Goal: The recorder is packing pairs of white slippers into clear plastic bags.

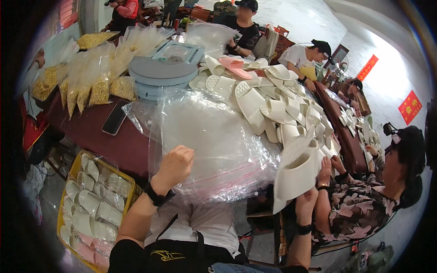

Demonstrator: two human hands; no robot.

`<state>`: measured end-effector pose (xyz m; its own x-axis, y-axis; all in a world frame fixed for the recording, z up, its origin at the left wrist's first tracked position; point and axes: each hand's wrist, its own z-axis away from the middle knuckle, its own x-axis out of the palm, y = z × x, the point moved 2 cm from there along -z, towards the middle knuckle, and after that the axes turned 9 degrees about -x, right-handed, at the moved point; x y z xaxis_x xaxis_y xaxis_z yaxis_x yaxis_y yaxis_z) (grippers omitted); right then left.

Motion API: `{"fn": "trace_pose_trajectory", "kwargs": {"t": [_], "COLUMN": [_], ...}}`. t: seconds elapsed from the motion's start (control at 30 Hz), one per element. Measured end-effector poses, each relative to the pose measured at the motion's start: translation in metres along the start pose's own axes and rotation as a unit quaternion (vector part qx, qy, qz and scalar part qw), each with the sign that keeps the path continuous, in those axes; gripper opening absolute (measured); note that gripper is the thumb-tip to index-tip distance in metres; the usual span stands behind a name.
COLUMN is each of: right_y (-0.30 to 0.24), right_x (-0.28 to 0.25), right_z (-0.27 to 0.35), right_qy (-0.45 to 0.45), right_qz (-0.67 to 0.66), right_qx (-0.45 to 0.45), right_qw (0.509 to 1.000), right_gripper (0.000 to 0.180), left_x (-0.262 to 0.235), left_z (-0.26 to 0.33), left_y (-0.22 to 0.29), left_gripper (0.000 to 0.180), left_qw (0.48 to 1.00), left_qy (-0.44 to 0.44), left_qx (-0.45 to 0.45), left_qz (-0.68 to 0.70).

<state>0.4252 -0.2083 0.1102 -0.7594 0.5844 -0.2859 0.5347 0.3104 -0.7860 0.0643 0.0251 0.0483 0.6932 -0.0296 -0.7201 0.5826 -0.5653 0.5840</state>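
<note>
My right hand point(307, 200) grips a pair of white slide slippers point(296, 179), held together and tilted at the table's near right edge. My left hand point(175, 166) is curled closed over the left part of a stack of clear plastic bags point(214, 136). Its fingertips are turned away, so I cannot tell whether it pinches anything. The bags lie flat, with pink seal strips along their near edge, which reaches over my lap. Beyond them rises a heap of white slippers point(252, 102) with a pink slipper point(235, 67) on top.
At the left stands a yellow crate point(127, 207) of bagged slippers. A dark phone point(114, 118), round grey-blue lids point(159, 73) and bags of yellow pieces point(100, 86) lie on the brown table point(86, 132). A co-worker point(364, 195) sits close at my right; others work farther off.
</note>
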Motion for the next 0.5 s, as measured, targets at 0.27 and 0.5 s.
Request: {"fn": "trace_pose_trajectory", "kwargs": {"t": [0.27,0.5], "right_y": [-0.058,-0.051], "right_x": [0.056,0.109], "right_z": [0.05,0.044], "right_qy": [-0.338,-0.417], "right_qz": [0.078,0.048], "right_qx": [-0.121,-0.145], "right_qw": [0.93,0.896], "right_gripper": [0.046,0.047], "left_x": [0.004,-0.001], "left_z": [0.007,0.014], "left_y": [0.015,0.03], "left_gripper": [0.011,0.014], "left_qw": [0.997,0.998], "left_qy": [0.058,0.041], "left_qx": [-0.033,0.039], "left_qz": [0.036,0.01]}}
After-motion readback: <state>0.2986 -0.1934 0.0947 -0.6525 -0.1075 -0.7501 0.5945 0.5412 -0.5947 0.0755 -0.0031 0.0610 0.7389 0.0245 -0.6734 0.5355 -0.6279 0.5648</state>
